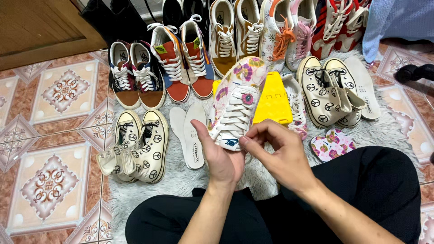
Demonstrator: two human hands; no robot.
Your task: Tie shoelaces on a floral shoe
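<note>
Shoe: floral sneaker with white laces, held up, toe pointing away, above the grey rug.
Left hand: fingers curled around the sneaker's heel end, gripping it from below.
Right hand: thumb and forefinger pinched at the sneaker's tongue edge.
Beyond the fingers: yellow box, contents hidden.
Left of the fingers: white insoles, cream sneakers.

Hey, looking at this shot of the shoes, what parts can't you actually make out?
Head view only:
- Floral shoe: its heel and sole are hidden behind the left hand and right hand.
- Yellow box: its left part is covered by the floral shoe.
- Top row of shoes: heels cut off by the top edge.
- Black object at right: blurred, kind unclear.
</note>
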